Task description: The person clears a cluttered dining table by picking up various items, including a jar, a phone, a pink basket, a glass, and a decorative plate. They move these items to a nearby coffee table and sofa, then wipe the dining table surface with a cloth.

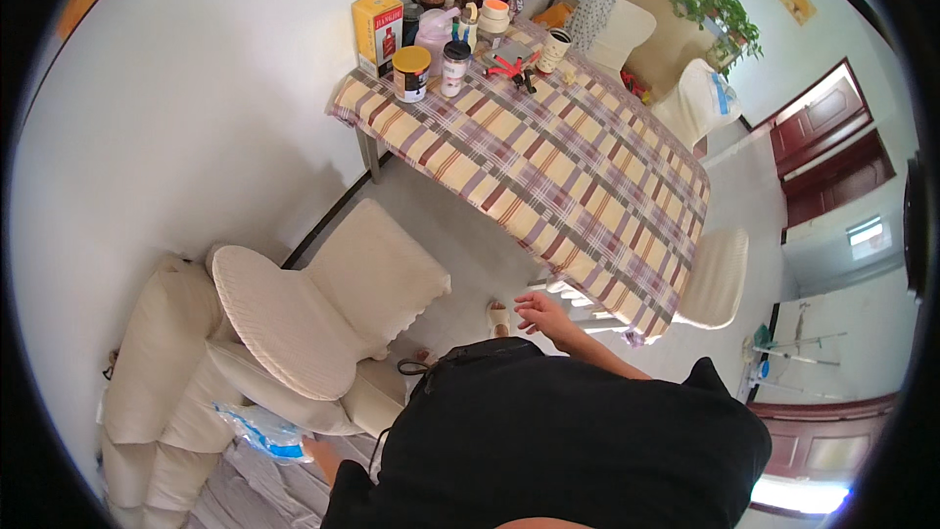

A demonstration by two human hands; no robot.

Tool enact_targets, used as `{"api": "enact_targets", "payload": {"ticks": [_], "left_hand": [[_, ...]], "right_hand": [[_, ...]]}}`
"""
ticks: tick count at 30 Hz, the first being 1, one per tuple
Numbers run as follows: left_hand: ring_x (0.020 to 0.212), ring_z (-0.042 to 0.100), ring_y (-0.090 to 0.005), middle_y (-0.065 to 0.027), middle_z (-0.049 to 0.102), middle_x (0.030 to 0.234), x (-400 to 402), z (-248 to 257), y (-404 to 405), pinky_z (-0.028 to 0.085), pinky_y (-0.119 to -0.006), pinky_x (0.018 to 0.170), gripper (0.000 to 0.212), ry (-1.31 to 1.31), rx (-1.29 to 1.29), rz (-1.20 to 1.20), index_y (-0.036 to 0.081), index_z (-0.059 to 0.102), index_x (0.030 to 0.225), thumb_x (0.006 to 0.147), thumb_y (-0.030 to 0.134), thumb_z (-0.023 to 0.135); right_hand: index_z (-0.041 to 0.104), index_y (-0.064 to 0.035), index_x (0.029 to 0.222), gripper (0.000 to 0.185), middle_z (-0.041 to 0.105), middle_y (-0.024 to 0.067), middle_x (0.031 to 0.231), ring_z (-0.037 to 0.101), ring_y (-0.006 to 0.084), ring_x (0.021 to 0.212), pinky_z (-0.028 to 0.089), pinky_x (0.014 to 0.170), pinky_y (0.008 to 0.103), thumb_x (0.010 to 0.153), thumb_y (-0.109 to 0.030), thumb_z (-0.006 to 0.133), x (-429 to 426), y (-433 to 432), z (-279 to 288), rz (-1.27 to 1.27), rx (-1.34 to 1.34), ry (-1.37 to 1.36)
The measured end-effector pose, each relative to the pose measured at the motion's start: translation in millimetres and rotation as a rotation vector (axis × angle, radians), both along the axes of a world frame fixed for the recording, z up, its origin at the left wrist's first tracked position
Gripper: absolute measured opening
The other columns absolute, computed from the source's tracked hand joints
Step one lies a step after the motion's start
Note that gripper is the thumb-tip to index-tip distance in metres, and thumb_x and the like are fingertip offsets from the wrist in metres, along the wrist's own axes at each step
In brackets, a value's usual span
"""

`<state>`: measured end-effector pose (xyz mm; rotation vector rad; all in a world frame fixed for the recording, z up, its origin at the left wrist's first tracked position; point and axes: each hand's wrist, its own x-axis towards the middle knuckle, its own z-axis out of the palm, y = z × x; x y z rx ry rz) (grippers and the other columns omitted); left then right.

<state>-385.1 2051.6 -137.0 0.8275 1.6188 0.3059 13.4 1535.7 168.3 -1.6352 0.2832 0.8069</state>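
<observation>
At the lower left, my left hand (319, 453) grips the edge of a crumpled clear plastic bag (253, 427) with blue parts. The bag hangs in front of a cream sofa (176, 404), beside a grey cloth (257, 488). My fingers are partly hidden there. My right hand (542, 316) holds nothing and hovers with its fingers apart, close to the near edge of a table with a plaid tablecloth (587, 198). Between sofa and table stands a chair with a cream fabric cover (323, 301).
Along the wall end of the table stand a yellow box (377, 33), a yellow-lidded can (410, 73), a dark-lidded tumbler (455, 68) and a pink jug (435, 37). Red-and-black clamps (514, 70) lie near a patterned cup (554, 51). More covered chairs (714, 279) surround the table.
</observation>
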Motion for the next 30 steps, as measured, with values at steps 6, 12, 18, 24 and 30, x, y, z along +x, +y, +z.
{"api": "enact_targets", "payload": {"ticks": [6, 12, 18, 24, 30], "left_hand": [[0.094, 0.049, -0.0302, -0.0159, 0.050, 0.105, 55, 45, -107, 0.039, -0.036, 0.080, 0.042, 0.904, 0.728, -0.199, 0.001, 0.047, 0.105, 0.080, 0.034, 0.049], [0.093, 0.050, -0.0318, -0.0177, 0.052, 0.103, 114, 74, -170, 0.039, -0.036, 0.080, 0.039, 0.692, 0.608, -0.542, 0.000, 0.048, 0.105, 0.079, 0.029, 0.051], [0.095, 0.050, -0.0332, -0.0202, 0.051, 0.103, 232, 84, -207, 0.039, -0.038, 0.083, 0.039, 0.292, 0.538, -1.009, 0.000, 0.047, 0.107, 0.077, 0.024, 0.054], [0.102, 0.046, -0.0324, -0.0194, 0.049, 0.109, 418, 114, -210, 0.040, -0.038, 0.084, 0.044, 0.011, 0.837, -1.126, 0.002, 0.046, 0.112, 0.073, 0.018, 0.061], [0.107, 0.042, -0.0322, -0.0176, 0.046, 0.113, 608, 191, -230, 0.035, -0.039, 0.089, 0.055, -0.188, 1.075, -1.304, 0.001, 0.041, 0.115, 0.070, 0.022, 0.065]], "right_hand": [[0.048, -0.0023, 0.106, 0.028, 0.050, 0.0047, 0.088, 0.051, 0.0104, 0.064, 0.043, 0.053, 0.0217, 0.079, -0.008, 0.051, 16, 10, -6, -0.063, 0.068, -0.047], [0.047, -0.0039, 0.110, 0.029, 0.053, 0.0056, 0.096, 0.055, 0.0124, 0.071, 0.046, 0.060, 0.0244, 0.082, -0.011, 0.050, 58, -28, -17, -0.055, 0.120, -0.052], [0.047, -0.0036, 0.109, 0.029, 0.051, 0.0062, 0.097, 0.054, 0.0122, 0.072, 0.045, 0.060, 0.0248, 0.081, -0.011, 0.049, 138, -74, -18, -0.054, 0.152, -0.127], [0.047, -0.0031, 0.109, 0.029, 0.052, 0.0093, 0.100, 0.055, 0.0137, 0.071, 0.045, 0.059, 0.0242, 0.081, -0.010, 0.049, 205, -147, -9, -0.190, 0.121, -0.243], [0.045, -0.0034, 0.113, 0.032, 0.053, 0.0090, 0.100, 0.055, 0.0134, 0.070, 0.044, 0.059, 0.0228, 0.082, -0.013, 0.049, 202, -213, -16, -0.389, 0.038, -0.230]]}}
